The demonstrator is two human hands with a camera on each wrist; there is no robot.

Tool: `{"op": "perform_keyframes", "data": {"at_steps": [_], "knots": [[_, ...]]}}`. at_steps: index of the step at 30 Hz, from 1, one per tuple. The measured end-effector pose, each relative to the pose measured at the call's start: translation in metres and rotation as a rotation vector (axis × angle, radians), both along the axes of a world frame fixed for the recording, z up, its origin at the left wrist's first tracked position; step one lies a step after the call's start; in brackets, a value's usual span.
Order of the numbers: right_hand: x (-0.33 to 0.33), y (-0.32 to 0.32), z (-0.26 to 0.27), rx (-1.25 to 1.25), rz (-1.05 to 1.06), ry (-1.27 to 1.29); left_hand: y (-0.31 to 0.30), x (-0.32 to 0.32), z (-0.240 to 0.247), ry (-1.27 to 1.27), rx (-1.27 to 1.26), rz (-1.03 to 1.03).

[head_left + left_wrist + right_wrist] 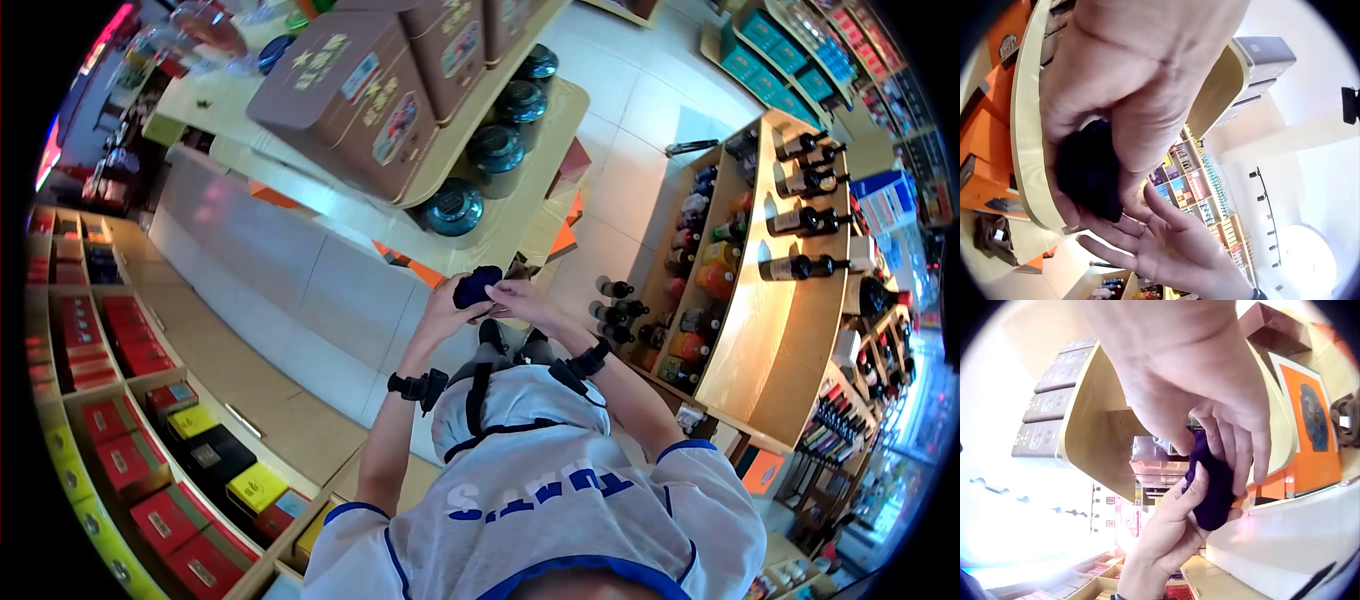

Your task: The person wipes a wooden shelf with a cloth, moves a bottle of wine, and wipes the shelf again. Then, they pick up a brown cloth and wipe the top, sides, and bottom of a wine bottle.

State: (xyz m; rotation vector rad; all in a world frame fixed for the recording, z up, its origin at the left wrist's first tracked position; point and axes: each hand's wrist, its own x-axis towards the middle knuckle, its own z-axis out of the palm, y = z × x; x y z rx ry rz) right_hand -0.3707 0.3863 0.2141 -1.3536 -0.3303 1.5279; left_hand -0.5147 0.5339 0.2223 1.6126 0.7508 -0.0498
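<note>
A dark purple cloth bundle (477,287) is held in front of the waist, over the floor beside the display table. The left hand (440,312) grips it; in the right wrist view its thumb (1198,481) presses on the cloth (1215,497), and its fingers support the far side. From the other side the right hand (522,303) reaches in, its fingertips against the bundle. In the left wrist view the right hand (1175,247) shows its palm, with the fingers fairly straight and spread close under the bundle (1089,169). Part of the bundle is hidden by the left hand.
Ahead stands a tiered display table (545,150) with large brown boxes (345,100) and dark-lidded jars (497,150). Orange boxes (985,162) sit below its edge. Wooden bottle racks (770,330) flank the right side; shelves of red boxes (185,525) run along the left.
</note>
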Motion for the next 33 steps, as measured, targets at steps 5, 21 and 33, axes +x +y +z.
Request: {"op": "perform_keyframes", "data": {"at_steps": [5, 21, 33], "knots": [[-0.009, 0.017, 0.011, 0.029, 0.087, 0.026, 0.009, -0.045, 0.015, -0.073, 0.073, 0.092], [-0.095, 0.064, 0.189, 0.628, 0.159, -0.919, 0.049, -0.114, 0.167, -0.479, 0.011, 0.539], [-0.139, 0.162, 0.216, 0.515, -0.086, -0.923, 0.181, -0.055, 0.227, -0.586, 0.643, 0.328]]}}
